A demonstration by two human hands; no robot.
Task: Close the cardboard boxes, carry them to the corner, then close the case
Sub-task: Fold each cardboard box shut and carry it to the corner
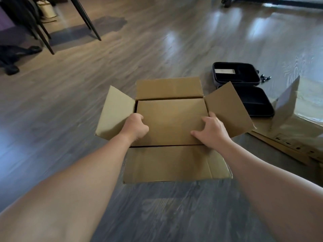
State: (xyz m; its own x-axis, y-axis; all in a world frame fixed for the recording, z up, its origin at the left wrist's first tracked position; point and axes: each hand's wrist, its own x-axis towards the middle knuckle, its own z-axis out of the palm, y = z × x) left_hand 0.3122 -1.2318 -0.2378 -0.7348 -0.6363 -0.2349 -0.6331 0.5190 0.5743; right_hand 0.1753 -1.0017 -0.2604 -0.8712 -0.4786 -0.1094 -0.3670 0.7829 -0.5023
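Note:
A brown cardboard box (174, 163) stands on the wooden floor in front of me. Its near flap (171, 126) lies folded over the opening. The far flap (168, 88) leans inward, and the two side flaps stick out left and right. My left hand (137, 127) grips the near flap at its left edge with curled fingers. My right hand (212, 127) presses on the flap's right side, thumb spread. A black case (251, 105) lies open on the floor behind the box to the right. A second cardboard box (297, 112) stands at the far right with a flap up.
A flat cardboard piece (288, 149) lies under the second box. Small dark parts (265, 78) sit next to the case. Dark chair or table legs (87, 20) and dark shoes (12, 55) are at the upper left. Wheels of a trolley (227, 1) show at the top right.

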